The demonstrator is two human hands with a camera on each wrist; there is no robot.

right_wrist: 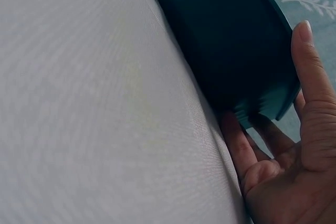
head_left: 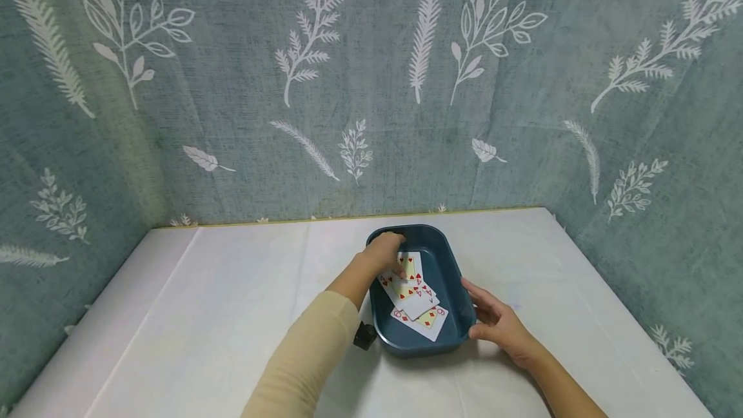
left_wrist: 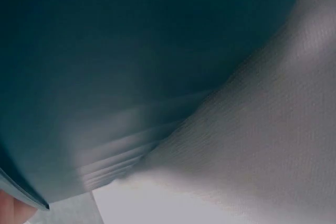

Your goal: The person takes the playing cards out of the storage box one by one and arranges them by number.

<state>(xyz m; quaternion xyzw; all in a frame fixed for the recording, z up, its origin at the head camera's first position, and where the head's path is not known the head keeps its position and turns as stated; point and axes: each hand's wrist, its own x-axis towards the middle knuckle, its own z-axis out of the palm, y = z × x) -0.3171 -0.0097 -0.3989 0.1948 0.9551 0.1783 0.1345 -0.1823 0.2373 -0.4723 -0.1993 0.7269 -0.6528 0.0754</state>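
A dark blue rectangular tub [head_left: 455, 295] stands on the white-covered table, with several red-suited playing cards [head_left: 413, 295] overlapping inside it. My left hand [head_left: 383, 254] reaches over the tub's left rim, its thumb at the upper cards and another finger stretched toward the far end. Whether it pinches a card is hidden. My right hand [head_left: 499, 321] rests against the tub's outer right wall. In the right wrist view, the thumb [right_wrist: 310, 56] lies along the rim and other fingertips touch the wall lower down. The left wrist view shows mostly tub wall [left_wrist: 105, 77] and white cloth.
White cloth [head_left: 232, 295] covers the table around the tub. Behind and at both sides hangs a green-grey fabric [head_left: 371, 82] with white leaf prints. A small black object [head_left: 365, 336] sits at the left wrist beside the tub.
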